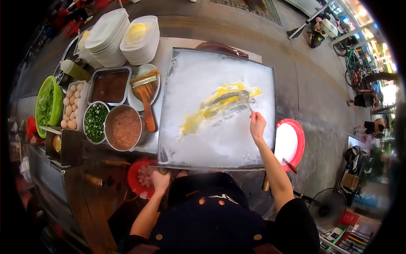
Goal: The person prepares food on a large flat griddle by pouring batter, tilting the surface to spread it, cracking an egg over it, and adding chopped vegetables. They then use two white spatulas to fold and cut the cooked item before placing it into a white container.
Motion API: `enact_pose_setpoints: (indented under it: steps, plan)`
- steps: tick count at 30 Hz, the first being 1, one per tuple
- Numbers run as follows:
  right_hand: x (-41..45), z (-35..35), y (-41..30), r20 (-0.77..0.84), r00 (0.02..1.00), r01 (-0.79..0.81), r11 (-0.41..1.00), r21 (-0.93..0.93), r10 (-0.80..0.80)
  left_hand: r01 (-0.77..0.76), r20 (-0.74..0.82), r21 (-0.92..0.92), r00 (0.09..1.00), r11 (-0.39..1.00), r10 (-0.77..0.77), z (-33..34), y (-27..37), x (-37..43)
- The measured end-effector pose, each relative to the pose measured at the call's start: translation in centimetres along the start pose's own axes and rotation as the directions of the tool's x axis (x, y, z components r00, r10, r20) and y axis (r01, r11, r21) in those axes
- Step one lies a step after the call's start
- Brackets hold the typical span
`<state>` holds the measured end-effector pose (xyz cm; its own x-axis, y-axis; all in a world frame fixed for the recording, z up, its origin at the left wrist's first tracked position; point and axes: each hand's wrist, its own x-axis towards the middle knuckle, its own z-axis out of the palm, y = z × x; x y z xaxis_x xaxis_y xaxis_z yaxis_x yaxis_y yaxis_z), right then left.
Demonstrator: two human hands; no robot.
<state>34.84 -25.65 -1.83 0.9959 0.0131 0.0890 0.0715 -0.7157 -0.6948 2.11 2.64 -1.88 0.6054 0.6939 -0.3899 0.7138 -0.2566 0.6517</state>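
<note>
My right hand (pixel 258 124) is closed on the thin handle of a metal ladle (pixel 244 96), whose bowl rests in a yellow egg streak (pixel 219 103) on a square metal tray (pixel 203 146). The egg lies smeared diagonally over a whitish layer that covers the tray floor. At the tray's near left corner, my left hand (pixel 161 180) is closed around a handle, mostly hidden in the fist. Left of the tray, a wide wooden-handled brush (pixel 147 101) lies across a white oval dish (pixel 136 103).
To the left stand a pot of minced meat (pixel 126 127), chopped green onions (pixel 96 122), brown sauce (pixel 109 85), eggs (pixel 72 104), a green basket (pixel 57 108) and stacked plastic containers (pixel 106 38). A red-rimmed basin of white liquid (pixel 287 143) sits right; a fan (pixel 326 210) stands lower right.
</note>
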Motion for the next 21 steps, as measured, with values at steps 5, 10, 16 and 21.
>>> enact_pose_setpoints:
  steps: [5, 10, 16, 21]
  plan:
    - [-7.8, 4.1, -4.1, 0.307, 0.894, 0.308, 0.945, 0.107, -0.326, 0.032, 0.067, -0.019, 0.997, 0.999, -0.030, 0.2, -1.0, 0.5]
    - [0.4, 1.2, 1.7, 0.002, 0.989, -0.144, 0.973, 0.182, 0.146, 0.018, 0.076, 0.010, 0.997, 1.000, -0.019, 0.1, -0.2, 0.3]
    - [-4.6, 2.0, -3.7, -0.031, 0.960, 0.259, 0.923, -0.283, -0.279, 0.073, 0.101, -0.017, 0.992, 0.997, -0.071, -0.4, -0.6, 0.4]
    - [-5.1, 1.3, -6.8, 0.082, 0.890, 0.435, 0.779, -0.451, -0.449, 0.044, 0.122, -0.075, 0.992, 0.996, -0.035, -0.3, -0.1, 0.7]
